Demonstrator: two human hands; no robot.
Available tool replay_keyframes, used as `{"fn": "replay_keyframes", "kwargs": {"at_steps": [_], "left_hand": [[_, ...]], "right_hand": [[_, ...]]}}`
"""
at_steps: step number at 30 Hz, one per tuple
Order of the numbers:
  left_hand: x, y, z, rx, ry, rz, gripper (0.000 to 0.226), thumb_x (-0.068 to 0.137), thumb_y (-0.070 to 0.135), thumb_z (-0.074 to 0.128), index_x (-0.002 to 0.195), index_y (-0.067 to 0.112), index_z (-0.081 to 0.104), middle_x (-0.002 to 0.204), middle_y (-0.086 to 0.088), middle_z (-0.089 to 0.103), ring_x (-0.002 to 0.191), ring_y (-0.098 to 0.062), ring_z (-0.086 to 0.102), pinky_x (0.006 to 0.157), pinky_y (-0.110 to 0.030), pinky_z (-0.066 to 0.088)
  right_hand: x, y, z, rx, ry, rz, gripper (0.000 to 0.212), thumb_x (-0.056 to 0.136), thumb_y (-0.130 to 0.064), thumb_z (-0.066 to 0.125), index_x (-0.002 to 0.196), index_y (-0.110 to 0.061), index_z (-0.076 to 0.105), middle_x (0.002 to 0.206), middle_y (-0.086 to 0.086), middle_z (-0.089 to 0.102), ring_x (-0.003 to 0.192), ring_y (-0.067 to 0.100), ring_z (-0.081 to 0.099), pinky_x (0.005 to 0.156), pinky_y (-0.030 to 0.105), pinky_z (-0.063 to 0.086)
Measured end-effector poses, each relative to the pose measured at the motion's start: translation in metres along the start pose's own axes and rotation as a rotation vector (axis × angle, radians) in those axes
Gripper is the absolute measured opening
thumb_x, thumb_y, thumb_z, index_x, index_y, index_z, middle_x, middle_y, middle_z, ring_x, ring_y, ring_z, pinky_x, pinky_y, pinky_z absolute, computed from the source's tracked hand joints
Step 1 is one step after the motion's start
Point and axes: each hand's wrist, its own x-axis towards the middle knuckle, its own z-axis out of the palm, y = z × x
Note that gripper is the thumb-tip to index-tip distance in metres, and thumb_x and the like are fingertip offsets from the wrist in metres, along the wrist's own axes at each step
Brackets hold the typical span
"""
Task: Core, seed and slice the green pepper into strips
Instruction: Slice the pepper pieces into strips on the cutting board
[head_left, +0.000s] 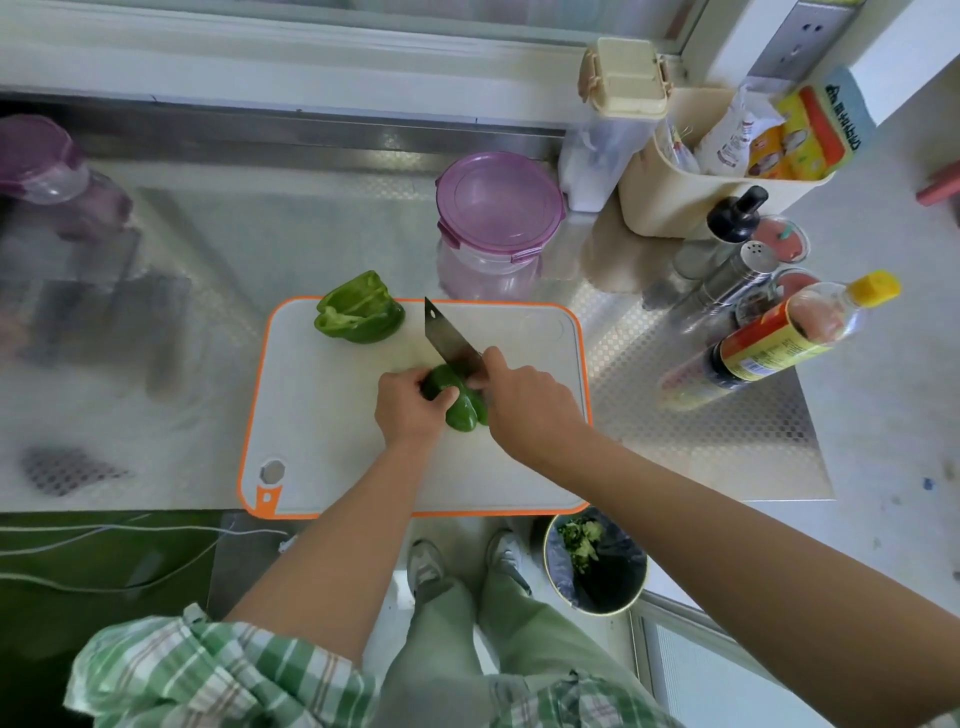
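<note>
- Pressing down on a green pepper half (464, 410) near the middle of the cutting board (332, 415): left hand (408, 410), fingers curled over the piece's left side
- Right hand (527, 408) closed in a fist round the handle of a cleaver (449, 338); the handle itself is hidden inside the grip
- Cleaver blade points away from the person and angles left, its tip toward the board's far edge
- Near end of the blade meets the top of the held pepper half; whether the edge has gone in cannot be told
- Second pepper half (361, 310) sits at the board's far left corner, hollow side turned left, well apart from both hands
- Board is white with an orange rim and a hanging hole at its near left corner; it lies on a patterned steel counter (701, 431)
- Clear round container with purple clip lid (498, 208) stands just beyond the board's far edge
- Right of the board, grouped close: dark sauce bottle with yellow cap (779, 345), metal shaker (732, 278), black-capped bottle (727, 223)
- Cream tub (670, 202) behind them holds packets
- On the floor below the board's near right corner: bin with dark liner (618, 577), green scraps inside
</note>
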Motion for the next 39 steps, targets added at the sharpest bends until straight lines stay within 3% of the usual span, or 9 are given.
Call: {"fn": "replay_keyframes", "kwargs": {"at_steps": [5, 10, 15, 21, 32, 39], "left_hand": [[0.003, -0.005, 0.001, 0.042, -0.007, 0.011, 0.016, 0.077, 0.027, 0.077, 0.085, 0.015, 0.072, 0.087, -0.014, 0.066, 0.083, -0.031, 0.062, 0.063, -0.029, 0.038], [0.007, -0.008, 0.003, 0.045, -0.010, 0.004, 0.020, 0.076, 0.029, 0.078, 0.090, 0.015, 0.074, 0.092, -0.012, 0.068, 0.084, -0.030, 0.063, 0.069, -0.031, 0.045], [0.006, -0.005, 0.005, 0.098, 0.002, 0.015, 0.018, 0.076, 0.023, 0.074, 0.082, 0.008, 0.068, 0.091, -0.019, 0.064, 0.083, -0.035, 0.060, 0.072, -0.040, 0.050], [0.009, -0.007, 0.006, 0.074, 0.000, -0.022, 0.031, 0.077, 0.033, 0.079, 0.102, 0.016, 0.073, 0.102, -0.007, 0.067, 0.088, -0.026, 0.064, 0.083, -0.037, 0.053], [0.007, -0.007, 0.007, 0.115, 0.035, 0.010, 0.034, 0.080, 0.028, 0.077, 0.110, 0.013, 0.070, 0.110, -0.008, 0.063, 0.092, -0.023, 0.061, 0.081, -0.029, 0.045], [0.005, -0.004, 0.006, 0.130, 0.047, 0.027, 0.036, 0.082, 0.029, 0.076, 0.113, 0.013, 0.069, 0.115, -0.008, 0.060, 0.097, -0.023, 0.060, 0.082, -0.026, 0.040]], "right_hand": [[0.018, -0.019, -0.004, -0.027, -0.053, 0.014, 0.027, 0.090, -0.008, 0.047, 0.115, -0.012, 0.036, 0.084, 0.006, 0.046, 0.072, 0.027, 0.047, 0.058, 0.035, 0.033], [0.010, -0.020, -0.010, -0.065, -0.065, 0.004, 0.028, 0.090, -0.008, 0.049, 0.115, -0.013, 0.038, 0.077, 0.002, 0.041, 0.073, 0.024, 0.049, 0.059, 0.034, 0.036], [0.027, -0.028, -0.021, -0.062, -0.143, 0.024, 0.027, 0.087, -0.008, 0.053, 0.109, -0.011, 0.038, 0.074, 0.001, 0.034, 0.077, 0.023, 0.046, 0.062, 0.034, 0.034], [0.003, -0.009, -0.002, -0.003, -0.135, 0.046, 0.037, 0.090, -0.008, 0.046, 0.125, -0.014, 0.037, 0.096, 0.008, 0.058, 0.076, 0.025, 0.053, 0.059, 0.034, 0.039], [-0.003, 0.006, 0.033, 0.065, -0.051, 0.079, 0.038, 0.094, -0.010, 0.041, 0.131, -0.014, 0.031, 0.068, 0.002, 0.040, 0.054, 0.015, 0.038, 0.047, 0.028, 0.027], [-0.007, 0.012, 0.039, 0.045, -0.031, 0.062, 0.043, 0.092, -0.006, 0.040, 0.132, -0.015, 0.030, 0.065, 0.001, 0.038, 0.053, 0.016, 0.038, 0.046, 0.029, 0.026]]}}
